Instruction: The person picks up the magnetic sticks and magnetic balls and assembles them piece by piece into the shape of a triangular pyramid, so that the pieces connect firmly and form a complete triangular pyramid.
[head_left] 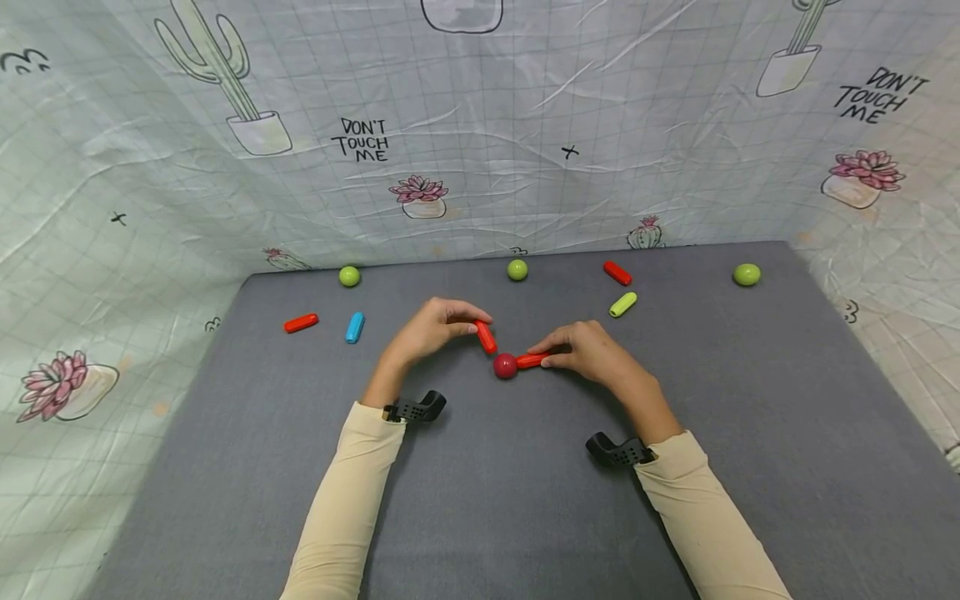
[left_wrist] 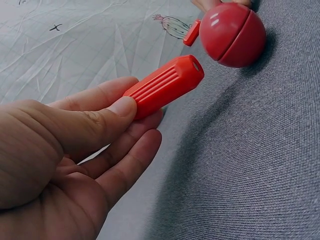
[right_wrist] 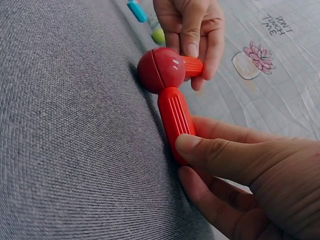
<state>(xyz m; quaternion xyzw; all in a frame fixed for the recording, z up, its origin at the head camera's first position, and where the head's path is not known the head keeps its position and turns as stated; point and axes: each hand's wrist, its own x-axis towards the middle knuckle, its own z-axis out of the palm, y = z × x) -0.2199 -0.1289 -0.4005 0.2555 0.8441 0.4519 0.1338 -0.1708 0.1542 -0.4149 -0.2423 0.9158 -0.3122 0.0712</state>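
Observation:
A dark red ball [head_left: 505,366] with a seam round it sits on the grey table. My right hand [head_left: 588,350] pinches a ribbed red rod [right_wrist: 175,117] between thumb and fingers; the rod's end meets the ball. Up and to the left, my left hand [head_left: 437,329] grips another ribbed red rod [left_wrist: 165,85] by one end. A gap shows between that rod's free end, which has a small grey spot, and the ball in the left wrist view. The far end of the right rod is hidden by my fingers.
Left of my hands lie a red rod [head_left: 301,323] and a blue rod [head_left: 355,327]. Another red rod [head_left: 617,272] and a yellow-green rod [head_left: 622,304] lie back right. Green balls [head_left: 349,276] are spread along the table's back edge, before a printed cloth [head_left: 495,192].

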